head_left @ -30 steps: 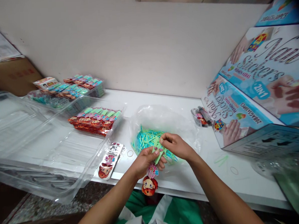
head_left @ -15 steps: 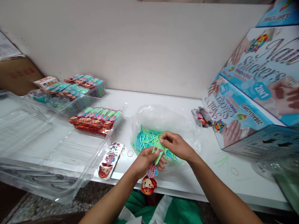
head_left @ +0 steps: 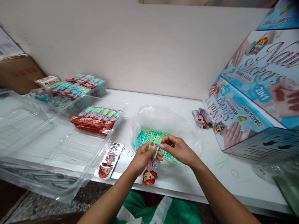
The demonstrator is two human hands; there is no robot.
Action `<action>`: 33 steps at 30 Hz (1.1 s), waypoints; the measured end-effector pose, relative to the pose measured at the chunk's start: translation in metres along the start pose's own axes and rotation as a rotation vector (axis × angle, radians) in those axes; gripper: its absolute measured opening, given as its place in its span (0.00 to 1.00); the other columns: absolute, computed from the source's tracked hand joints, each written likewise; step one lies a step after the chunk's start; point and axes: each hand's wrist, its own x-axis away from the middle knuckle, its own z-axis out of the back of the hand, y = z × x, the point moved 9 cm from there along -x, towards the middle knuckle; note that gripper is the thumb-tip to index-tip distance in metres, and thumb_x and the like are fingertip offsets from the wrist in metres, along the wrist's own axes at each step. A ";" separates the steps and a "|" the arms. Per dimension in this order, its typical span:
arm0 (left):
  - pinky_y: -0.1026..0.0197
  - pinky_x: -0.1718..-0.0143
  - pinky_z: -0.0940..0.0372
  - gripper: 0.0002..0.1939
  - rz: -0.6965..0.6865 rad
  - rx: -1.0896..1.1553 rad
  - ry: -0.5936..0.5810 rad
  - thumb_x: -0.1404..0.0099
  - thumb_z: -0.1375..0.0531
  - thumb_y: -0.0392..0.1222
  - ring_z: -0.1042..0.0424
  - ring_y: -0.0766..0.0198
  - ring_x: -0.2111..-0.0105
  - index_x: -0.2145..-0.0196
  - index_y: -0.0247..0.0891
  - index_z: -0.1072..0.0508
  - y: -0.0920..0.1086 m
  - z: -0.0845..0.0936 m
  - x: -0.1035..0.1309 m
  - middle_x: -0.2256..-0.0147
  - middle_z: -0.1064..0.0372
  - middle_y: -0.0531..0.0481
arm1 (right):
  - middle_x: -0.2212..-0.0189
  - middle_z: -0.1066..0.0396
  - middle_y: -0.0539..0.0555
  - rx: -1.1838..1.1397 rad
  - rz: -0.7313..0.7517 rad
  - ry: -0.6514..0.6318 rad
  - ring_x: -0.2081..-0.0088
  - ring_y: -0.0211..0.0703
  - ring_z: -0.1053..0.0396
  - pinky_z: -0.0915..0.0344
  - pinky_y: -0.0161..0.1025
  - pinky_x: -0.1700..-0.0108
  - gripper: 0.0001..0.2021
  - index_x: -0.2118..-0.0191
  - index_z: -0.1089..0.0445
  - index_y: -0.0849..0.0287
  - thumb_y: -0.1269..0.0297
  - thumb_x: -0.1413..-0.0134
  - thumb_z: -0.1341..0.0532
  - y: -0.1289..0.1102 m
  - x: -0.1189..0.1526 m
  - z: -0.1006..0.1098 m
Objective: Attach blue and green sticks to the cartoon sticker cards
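Behind hands point(head_left: 161, 151), half-hidden sticks point(head_left: 143, 137)

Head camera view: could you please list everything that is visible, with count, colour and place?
sticker strip: one, red cartoon head, held in left hand
green sticks: small bunch, gripped by both hands
stick pile: many, teal and green, on clear bag
clear bag: one, table centre
loose sticker strip: one, table front
filled tray: one, clear, red and green packs
far trays: several, clear, back left
empty trays: clear, left
Nail Stickers boxes: at least two, blue, right
rubber bands: two seen, on white table
left hand: holding strip and sticks
right hand: pinching sticks
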 end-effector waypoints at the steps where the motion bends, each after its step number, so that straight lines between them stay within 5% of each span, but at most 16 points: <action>1: 0.63 0.71 0.35 0.13 -0.021 -0.022 0.015 0.38 0.43 0.47 0.28 0.65 0.74 0.64 0.33 0.35 0.003 0.002 0.000 0.70 0.28 0.46 | 0.74 0.32 0.50 -0.018 0.009 -0.012 0.70 0.38 0.34 0.38 0.36 0.66 0.10 0.68 0.34 0.59 0.57 0.47 0.41 -0.001 0.001 -0.003; 6: 0.59 0.59 0.35 0.13 -0.120 -0.090 0.025 0.39 0.41 0.46 0.27 0.61 0.64 0.62 0.34 0.32 0.020 0.003 0.003 0.62 0.28 0.45 | 0.75 0.31 0.50 -0.104 0.083 0.019 0.71 0.38 0.32 0.35 0.37 0.66 0.09 0.70 0.33 0.59 0.60 0.45 0.42 -0.020 0.004 -0.005; 12: 0.56 0.56 0.36 0.27 -0.116 -0.062 -0.004 0.44 0.36 0.43 0.30 0.56 0.56 0.47 0.38 0.37 0.027 0.006 0.009 0.55 0.30 0.42 | 0.72 0.32 0.51 -0.014 0.158 0.090 0.69 0.38 0.33 0.36 0.36 0.65 0.07 0.70 0.31 0.59 0.62 0.45 0.41 -0.036 0.005 0.002; 19: 0.53 0.54 0.37 0.28 -0.116 -0.063 -0.009 0.49 0.33 0.38 0.29 0.55 0.56 0.51 0.37 0.34 0.026 0.009 0.010 0.57 0.29 0.43 | 0.71 0.33 0.51 0.050 0.336 0.168 0.67 0.39 0.35 0.38 0.38 0.62 0.04 0.70 0.30 0.57 0.65 0.46 0.40 -0.059 0.005 0.017; 33: 0.51 0.53 0.36 0.21 -0.131 -0.078 0.018 0.48 0.34 0.39 0.28 0.57 0.59 0.56 0.35 0.30 0.021 0.009 0.008 0.60 0.28 0.45 | 0.72 0.34 0.50 -0.022 0.305 0.122 0.67 0.38 0.35 0.39 0.37 0.63 0.04 0.71 0.31 0.58 0.65 0.46 0.40 -0.059 0.000 0.007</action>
